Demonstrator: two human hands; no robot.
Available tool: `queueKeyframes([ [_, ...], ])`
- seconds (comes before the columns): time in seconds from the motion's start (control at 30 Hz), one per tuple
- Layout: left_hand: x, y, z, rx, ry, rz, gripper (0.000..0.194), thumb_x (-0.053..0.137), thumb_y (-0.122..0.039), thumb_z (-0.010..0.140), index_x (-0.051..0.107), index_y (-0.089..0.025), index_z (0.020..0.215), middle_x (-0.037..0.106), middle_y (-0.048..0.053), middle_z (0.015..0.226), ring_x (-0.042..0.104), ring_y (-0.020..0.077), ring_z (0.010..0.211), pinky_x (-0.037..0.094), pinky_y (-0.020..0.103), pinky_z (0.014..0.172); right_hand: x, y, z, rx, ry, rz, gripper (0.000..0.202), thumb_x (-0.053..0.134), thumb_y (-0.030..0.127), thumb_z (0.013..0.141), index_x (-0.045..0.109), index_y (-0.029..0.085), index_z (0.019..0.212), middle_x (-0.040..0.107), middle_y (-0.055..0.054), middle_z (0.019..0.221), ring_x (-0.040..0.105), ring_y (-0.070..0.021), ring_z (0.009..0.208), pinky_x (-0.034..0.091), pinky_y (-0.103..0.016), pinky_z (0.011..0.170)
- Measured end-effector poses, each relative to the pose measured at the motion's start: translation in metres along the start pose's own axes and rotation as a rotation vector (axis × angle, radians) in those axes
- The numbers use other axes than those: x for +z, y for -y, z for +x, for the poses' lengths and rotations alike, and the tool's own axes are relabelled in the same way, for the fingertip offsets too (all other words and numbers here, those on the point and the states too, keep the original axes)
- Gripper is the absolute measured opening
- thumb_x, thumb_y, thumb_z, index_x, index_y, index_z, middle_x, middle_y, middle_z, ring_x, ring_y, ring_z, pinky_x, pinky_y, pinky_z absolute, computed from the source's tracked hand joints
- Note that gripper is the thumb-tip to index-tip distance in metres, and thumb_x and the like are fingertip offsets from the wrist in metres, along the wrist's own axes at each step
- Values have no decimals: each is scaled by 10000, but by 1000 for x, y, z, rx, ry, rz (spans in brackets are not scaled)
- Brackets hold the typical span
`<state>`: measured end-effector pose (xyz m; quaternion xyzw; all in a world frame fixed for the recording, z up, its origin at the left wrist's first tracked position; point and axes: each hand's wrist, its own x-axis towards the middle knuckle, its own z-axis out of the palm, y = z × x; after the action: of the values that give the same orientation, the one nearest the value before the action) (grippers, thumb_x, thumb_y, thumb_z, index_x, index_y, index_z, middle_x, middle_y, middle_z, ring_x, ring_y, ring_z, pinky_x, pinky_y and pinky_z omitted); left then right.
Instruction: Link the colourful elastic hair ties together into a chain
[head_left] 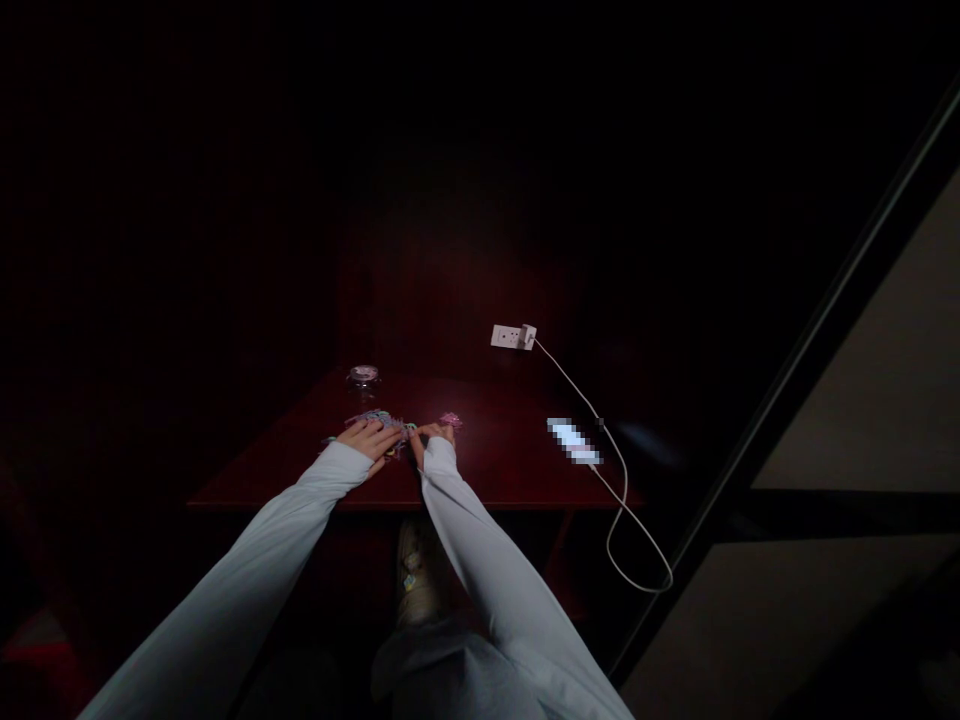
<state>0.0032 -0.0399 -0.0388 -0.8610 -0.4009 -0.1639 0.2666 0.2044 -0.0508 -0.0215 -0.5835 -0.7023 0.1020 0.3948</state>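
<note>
My left hand (371,440) lies with its fingers stretched over a pile of thin, multicoloured pieces (367,418) on the dark red table. Purple, green and yellow bits poke out around the fingers. Just right of the pile, my right hand (436,436) has its thumb and forefinger drawn together; whatever is between them is too small to make out. Beyond the right knuckles sits a small pink bunch (451,419) of similar thin pieces. Dim light hides their exact kind.
A small clear round container (364,375) stands at the table's back left. On the right lies a lit, blurred phone (574,441). Its white cable (624,470) loops past the table edge and up to a plug in the wall socket (506,337). My shoe (412,580) shows below the table (495,475).
</note>
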Motion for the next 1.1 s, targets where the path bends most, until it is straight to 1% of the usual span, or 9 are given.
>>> queueKeyframes([
  [0.13,-2,1,0,4,15,-3,559,562,-176,942,620,-207,1497,672,105,1484,581,280,1298,404,391,1102,1,-3,3,72,-56,-30,250,586,292,1041,771,232,883,760,-56,1092,573,-254,1168,438,-365,1014],
  [0.27,-6,-1,2,-15,36,2,544,555,-182,948,632,-217,1486,682,106,1466,574,284,1302,403,394,1100,-2,-1,3,108,-32,-67,308,564,422,1064,755,239,907,746,-56,1125,563,-259,1207,426,-372,1024],
  [0.4,-6,-6,9,13,59,24,559,569,-191,953,618,-249,1507,656,90,1509,583,276,1311,393,391,1116,-13,-11,5,-22,54,-136,260,625,451,1034,766,253,940,740,-50,1166,545,-253,1226,413,-363,1036],
  [0.6,-12,-19,33,71,116,42,568,641,-206,925,642,-290,1486,670,78,1496,613,257,1314,407,365,1123,-23,-28,12,-126,33,-112,307,545,372,1081,781,248,929,747,-45,1138,568,-219,1186,411,-320,1037],
  [0.67,-12,-26,42,52,95,20,553,598,-192,941,644,-292,1484,669,73,1498,614,260,1312,411,381,1129,-27,-32,13,-101,-10,-110,313,532,390,1087,780,255,952,748,-42,1171,581,-215,1199,413,-326,1058],
  [0.77,-5,-37,53,34,45,-40,569,533,-177,954,623,-300,1502,660,68,1510,603,272,1319,410,416,1133,-37,-42,15,29,-48,-90,352,512,466,1084,783,274,969,759,-38,1203,607,-229,1222,438,-360,1068],
  [0.87,6,-46,61,39,15,-95,574,491,-179,956,624,-293,1503,662,68,1508,590,284,1327,406,427,1124,-45,-57,19,104,-7,-21,381,556,509,1048,793,263,881,793,-25,1057,672,-217,1118,462,-365,1067],
  [0.97,14,-50,65,16,-5,-111,558,504,-187,935,668,-294,1457,681,73,1482,587,294,1318,404,434,1114,-46,-68,23,33,13,53,374,577,432,1040,782,244,791,801,-6,952,708,-173,998,453,-337,1092],
  [1.1,11,-53,66,7,8,-109,542,539,-176,920,691,-301,1425,693,73,1465,594,291,1302,407,426,1091,-44,-71,20,-46,25,54,312,566,292,1038,774,234,812,810,-13,1021,710,-164,1042,426,-320,1124],
])
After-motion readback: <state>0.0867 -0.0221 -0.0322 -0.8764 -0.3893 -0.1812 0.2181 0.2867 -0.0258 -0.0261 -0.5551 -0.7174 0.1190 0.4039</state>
